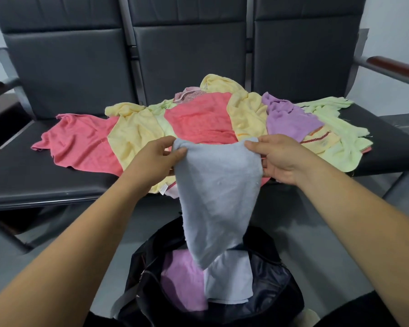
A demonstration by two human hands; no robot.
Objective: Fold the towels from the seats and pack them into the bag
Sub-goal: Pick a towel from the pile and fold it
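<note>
Overall, a black three-seat bench [57, 185] spans the upper half of the frame, with a brown-topped armrest [397, 67] at the upper right edge. Loose towels [198, 119] lie in an unfolded pile on the seats at frame centre: pink, yellow and pale green, with one purple towel [291, 119] right of centre.

Below the pile, at bottom centre, a dark bag [276, 279] stands open on the grey floor [340, 232]. A blue-grey towel [217, 190] hangs in front of the bench edge. Its top edge is stretched between both hands and its lower tip points down over the bag opening. Whether the tip touches the contents cannot be determined from this view.

Inside the bag, a lilac towel [182, 279] lies on the left and a folded blue-grey towel [229, 279] lies just beside it on the right.

The left hand [158, 159] pinches the upper left corner of the hanging towel between thumb and fingers. The right hand [279, 159] grips the upper right corner, thumb on top.
</note>
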